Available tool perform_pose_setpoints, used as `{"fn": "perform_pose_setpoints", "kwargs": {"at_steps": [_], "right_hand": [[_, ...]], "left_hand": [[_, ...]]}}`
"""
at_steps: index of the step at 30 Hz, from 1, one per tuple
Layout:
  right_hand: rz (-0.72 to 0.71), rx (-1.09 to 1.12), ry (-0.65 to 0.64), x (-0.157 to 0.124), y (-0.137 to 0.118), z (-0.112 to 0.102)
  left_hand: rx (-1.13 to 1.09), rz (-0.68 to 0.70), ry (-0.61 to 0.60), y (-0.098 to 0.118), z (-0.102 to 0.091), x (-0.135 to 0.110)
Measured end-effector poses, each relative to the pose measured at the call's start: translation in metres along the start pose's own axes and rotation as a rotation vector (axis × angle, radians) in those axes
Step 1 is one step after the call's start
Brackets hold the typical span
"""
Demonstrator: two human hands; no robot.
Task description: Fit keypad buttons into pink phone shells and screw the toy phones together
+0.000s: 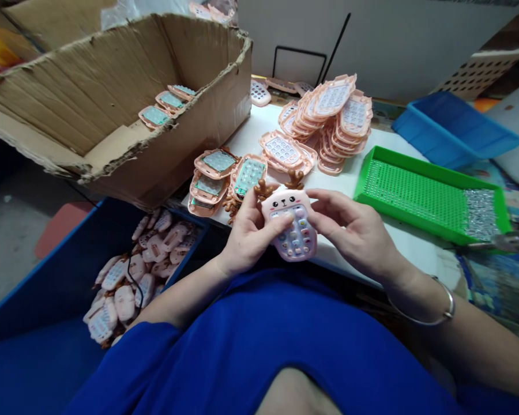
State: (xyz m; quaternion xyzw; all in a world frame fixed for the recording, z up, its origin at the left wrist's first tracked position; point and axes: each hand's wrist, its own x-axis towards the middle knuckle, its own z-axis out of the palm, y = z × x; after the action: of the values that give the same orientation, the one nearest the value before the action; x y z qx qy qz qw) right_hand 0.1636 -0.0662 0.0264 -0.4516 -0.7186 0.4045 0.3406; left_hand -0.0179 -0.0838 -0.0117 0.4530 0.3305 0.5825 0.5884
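A pink toy phone (294, 233) with a deer face, brown antlers and a keypad is held upright in front of me, its front towards me. My left hand (253, 230) grips its left side, the thumb lying across the keys. At the right edge, the curled fingers and thumb of my right hand (350, 225) close on the toy. Just beyond lie open pink phone shells (248, 176) with green circuit boards in them. A stack of pink shell halves (328, 109) with keypads stands farther back on the white table (341, 184).
A cardboard box (207, 109) at the left holds several shells. Below it, a blue bin (64, 288) contains many phones (151, 253). To the right are a green tray (419, 190) with screws (480, 213), a blue basket (454, 124) and a blurred tool (516, 239).
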Motion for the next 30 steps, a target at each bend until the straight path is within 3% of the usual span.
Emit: {"fn": "perform_pose_setpoints", "kwargs": {"at_steps": [6, 11, 14, 20, 30], "right_hand": [[0.012, -0.020, -0.040, 0.007, -0.005, 0.000], [0.108, 0.117, -0.101, 0.006, -0.001, -0.004], [0.147, 0.146, -0.085, 0.005, 0.001, -0.005], [0.187, 0.207, -0.004, 0.004, 0.005, -0.004], [0.200, 0.326, -0.054, 0.000, 0.008, -0.005]], "left_hand": [[0.077, 0.035, -0.055, -0.002, 0.003, -0.003], [-0.049, -0.153, -0.158, 0.002, 0.001, -0.002], [-0.103, -0.190, -0.191, 0.002, 0.002, -0.001], [-0.101, -0.218, -0.178, 0.000, 0.007, 0.003], [-0.059, -0.218, -0.120, -0.007, 0.011, 0.004]]}}
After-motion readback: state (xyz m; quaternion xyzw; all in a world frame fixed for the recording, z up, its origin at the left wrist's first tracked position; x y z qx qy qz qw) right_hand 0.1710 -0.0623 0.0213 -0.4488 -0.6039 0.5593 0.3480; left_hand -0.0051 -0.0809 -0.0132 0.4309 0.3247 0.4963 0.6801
